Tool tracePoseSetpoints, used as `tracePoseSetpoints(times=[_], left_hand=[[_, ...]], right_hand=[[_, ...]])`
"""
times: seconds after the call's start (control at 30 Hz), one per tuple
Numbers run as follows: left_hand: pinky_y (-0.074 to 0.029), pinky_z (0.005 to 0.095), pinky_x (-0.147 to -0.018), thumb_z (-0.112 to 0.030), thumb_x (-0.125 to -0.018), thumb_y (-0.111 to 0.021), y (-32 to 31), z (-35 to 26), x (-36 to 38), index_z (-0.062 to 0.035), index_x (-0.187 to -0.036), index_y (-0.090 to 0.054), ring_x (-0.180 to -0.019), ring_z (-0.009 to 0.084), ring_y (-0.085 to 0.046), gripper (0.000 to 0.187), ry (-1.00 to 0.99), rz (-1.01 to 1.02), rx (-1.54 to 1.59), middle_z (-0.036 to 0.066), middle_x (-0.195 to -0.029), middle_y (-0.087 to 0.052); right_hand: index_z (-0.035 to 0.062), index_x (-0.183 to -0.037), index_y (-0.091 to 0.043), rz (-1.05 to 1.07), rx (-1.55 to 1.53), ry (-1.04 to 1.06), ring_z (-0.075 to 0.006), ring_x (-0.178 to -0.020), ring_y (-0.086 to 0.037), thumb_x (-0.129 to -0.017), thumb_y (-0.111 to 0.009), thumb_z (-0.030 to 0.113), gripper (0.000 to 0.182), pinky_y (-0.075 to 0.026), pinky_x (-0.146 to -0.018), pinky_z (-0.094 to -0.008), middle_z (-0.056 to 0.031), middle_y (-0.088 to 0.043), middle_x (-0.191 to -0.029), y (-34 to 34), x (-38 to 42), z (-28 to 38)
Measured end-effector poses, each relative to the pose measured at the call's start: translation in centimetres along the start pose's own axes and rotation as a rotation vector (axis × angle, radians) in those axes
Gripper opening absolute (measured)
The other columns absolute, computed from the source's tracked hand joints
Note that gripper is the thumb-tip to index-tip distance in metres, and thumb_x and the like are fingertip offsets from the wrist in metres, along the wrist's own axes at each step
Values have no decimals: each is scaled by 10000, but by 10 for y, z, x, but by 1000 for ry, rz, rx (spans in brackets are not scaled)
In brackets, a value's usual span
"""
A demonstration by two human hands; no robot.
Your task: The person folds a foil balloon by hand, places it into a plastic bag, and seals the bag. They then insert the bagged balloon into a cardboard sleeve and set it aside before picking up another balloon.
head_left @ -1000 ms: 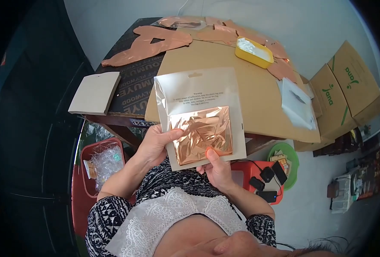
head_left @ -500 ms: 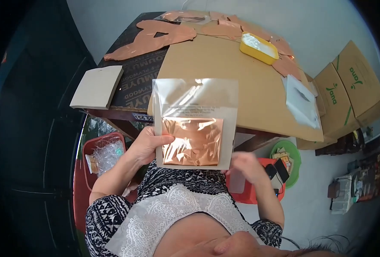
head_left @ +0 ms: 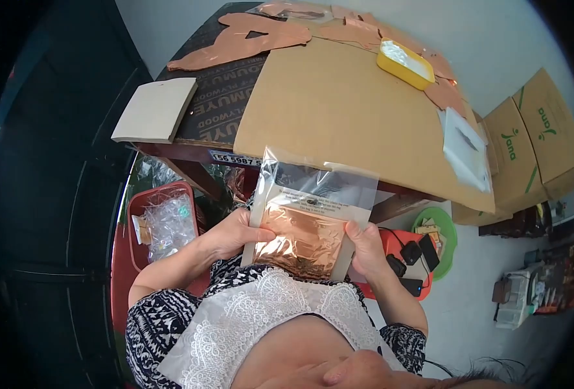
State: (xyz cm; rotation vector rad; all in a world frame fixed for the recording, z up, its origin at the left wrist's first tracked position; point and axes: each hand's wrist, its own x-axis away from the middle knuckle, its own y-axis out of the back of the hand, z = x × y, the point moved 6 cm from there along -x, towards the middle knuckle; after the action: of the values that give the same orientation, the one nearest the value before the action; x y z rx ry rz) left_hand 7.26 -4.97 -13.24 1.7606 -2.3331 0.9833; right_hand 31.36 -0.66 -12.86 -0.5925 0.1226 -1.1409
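Apart from the bag half a second ago, the right hand (head_left: pixel 367 247) is now back at its right edge, and the bag (head_left: pixel 316 205) sits lower, tilted, its bottom close to the person's front. It holds copper-coloured foil (head_left: pixel 300 241) before a pale backing. Each grip grasps the bag: the left hand (head_left: pixel 240 235) lays its thumb over the left side, the right pinches the opposite edge. This seems a handling or inspecting step; any next move calls for a flat, even hold. Beyond, the desk (head_left: pixel 221 111) carries a cardboard sheet (head_left: pixel 332 97); farther right stands a yellow tub (head_left: pixel 405 76), far left lies a copper-coloured cutout (head_left: pixel 232 47).
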Motion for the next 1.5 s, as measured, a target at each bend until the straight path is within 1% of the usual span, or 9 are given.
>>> tracePoseSetpoints(times=[0.57,0.63,0.73,0.87,1.0,1.33,1.43,1.47,1.5], left_hand=[[-531,242,-797,-12,-800,-749,-1,-5,6,29,-1060,-706,-904,142,-680,267,-11,-28,-75,90,-979,-725],[-622,368,-685,-20,-854,-684,-10,-19,-11,100,-1186,-585,-878,228,-694,366,-27,3,76,169,-1058,-678],[-621,374,-481,-52,-877,-642,-21,-42,-38,103,-1183,-553,-730,281,-705,354,-73,-41,170,218,-1001,-668],[-618,354,-471,-96,-902,-638,-24,-54,-61,113,-1147,-557,-722,269,-706,332,-157,-16,284,209,-985,-672],[-616,354,-468,-105,-906,-641,-29,-57,-68,112,-1139,-556,-718,265,-703,330,-190,-57,299,209,-986,-671],[-595,354,-508,-214,-947,-611,-38,-62,-57,115,-1073,-598,-654,264,-678,352,-242,-128,261,187,-978,-677],[-536,327,-520,-314,-917,-654,-11,-71,-33,74,-923,-678,-631,256,-689,389,-106,-292,-580,160,-772,-696],[-510,331,-542,-316,-874,-684,-22,-92,-14,37,-759,-686,-550,272,-660,371,-295,-518,-1187,164,-652,-665],[-502,391,-534,-266,-836,-713,-31,-102,1,-3,-742,-672,-542,304,-642,283,-565,-649,-1317,158,-638,-644]], right_hand=[[-12,-1197,-609,36,393,-115,-106,-877,-625,-944,-658,348,443,-516,-778,-272,-52,-674,-1045,17,10,-10],[-16,-1179,-612,-34,477,7,-112,-844,-640,-965,-622,351,425,-529,-750,-272,-53,-682,-992,9,-6,22],[-22,-1147,-614,-161,204,16,-160,-813,-670,-1006,-456,495,559,-544,-685,-297,-89,-694,-923,27,-30,35],[-52,-1123,-596,90,-304,37,-262,-756,-680,-987,-174,646,827,-511,-569,-318,-213,-697,-939,31,-31,37],[-77,-1177,-560,93,-273,89,-286,-764,-670,-1018,-267,412,592,-520,-623,-355,-280,-673,-1072,25,-22,13],[-84,-1055,-607,62,58,158,-221,-745,-676,-1029,-429,245,374,-526,-610,-294,-236,-687,-1071,1,-31,4],[-84,-1029,-617,61,34,173,-215,-736,-673,-1026,-435,220,354,-527,-604,-289,-227,-691,-1066,0,-32,3],[-86,-1038,-614,62,23,170,-210,-732,-671,-1023,-441,204,338,-526,-604,-283,-227,-691,-1065,1,-32,1],[-86,-1036,-615,55,37,163,-209,-732,-672,-1023,-445,203,336,-527,-604,-283,-227,-692,-1062,2,-33,1]])
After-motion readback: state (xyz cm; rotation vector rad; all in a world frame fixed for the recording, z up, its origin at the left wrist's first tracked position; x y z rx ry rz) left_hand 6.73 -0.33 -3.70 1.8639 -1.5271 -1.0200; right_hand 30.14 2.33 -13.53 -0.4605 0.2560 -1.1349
